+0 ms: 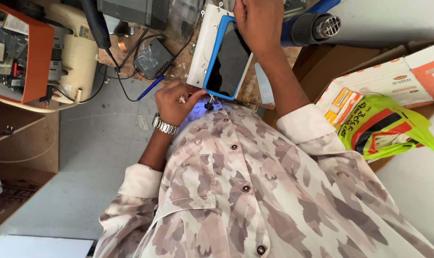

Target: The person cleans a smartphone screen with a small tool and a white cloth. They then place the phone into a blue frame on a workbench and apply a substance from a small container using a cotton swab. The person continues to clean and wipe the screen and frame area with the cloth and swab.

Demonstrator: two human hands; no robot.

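Your camo shirt (255, 191) fills the bottom of the view, sleeves rolled, both forearms reaching out to the bench (179, 71). The phone (229, 59) lies face up there, dark glass, set in a blue frame (216, 45) on top of a white block (202, 43), just past your chest. Judgement: the phone is light, stiff and thin, the glass is slippery and fragile, so take it by the long edges or by the frame and don't press on the middle of the screen. Your left hand (171, 102), the one with the metal watch (163, 125), sits at the near corner of the frame, wrist bent, fingers bunched together with a small pale bit showing between them; can't tell what it is. A small dark knob (210, 102) and a violet glow are just beside that hand. Your right hand (257, 21) comes down over the far end of the phone, back of the hand toward the camera, fingertips hidden, so I cannot tell whether it's gripping or only resting. A heat gun (312, 26) lies near the right hand, a blue pen tool (152, 86) and a black box (152, 57) near the left. A yellow-green bag (389, 126) and a cardboard box (393, 79) are well apart on the right.
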